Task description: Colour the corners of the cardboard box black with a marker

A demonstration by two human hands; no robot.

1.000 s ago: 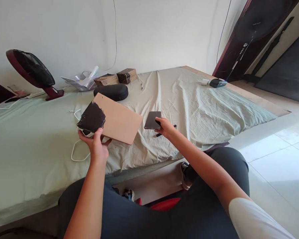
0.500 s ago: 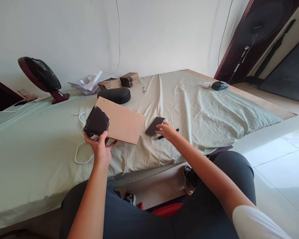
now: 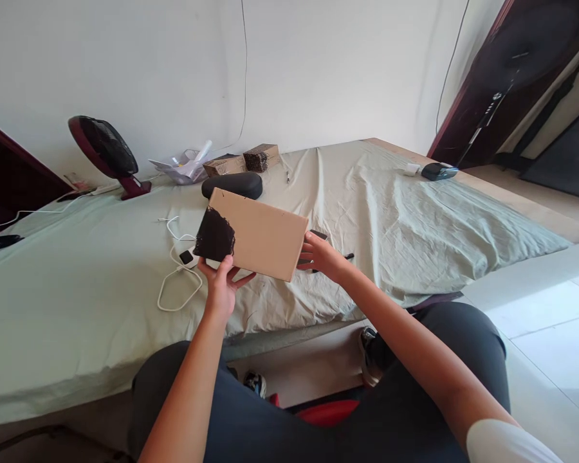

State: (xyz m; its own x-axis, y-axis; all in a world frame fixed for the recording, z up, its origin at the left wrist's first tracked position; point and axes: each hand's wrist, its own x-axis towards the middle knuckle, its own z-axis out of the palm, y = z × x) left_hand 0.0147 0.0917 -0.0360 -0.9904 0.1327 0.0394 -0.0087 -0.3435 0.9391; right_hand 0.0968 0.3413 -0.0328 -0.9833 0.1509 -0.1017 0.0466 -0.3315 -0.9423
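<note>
A brown cardboard box [image 3: 265, 235] with a torn-edged black patch [image 3: 216, 235] at its left end is held tilted above the bed. My left hand [image 3: 220, 283] grips its lower left edge, thumb on the near face and the other fingers beneath. At the box's right end, my right hand [image 3: 322, 254] has its fingers against the edge; the fingertips are partly hidden. Behind that hand lies a dark phone [image 3: 319, 235], mostly covered. A black pen-like stick [image 3: 349, 256] shows just past the wrist.
A white cable [image 3: 166, 307] and a small white-and-black device [image 3: 187, 258] lie left of the box. Behind are a black case [image 3: 234, 185], taped cartons [image 3: 261, 157], a plastic bag [image 3: 186, 168] and a fan [image 3: 107, 151]. A dark pouch [image 3: 438, 171] rests at the far right.
My right hand has moved from over the phone and pen to the box's right edge. The box has come nearer that hand. The view has shifted slightly left.
</note>
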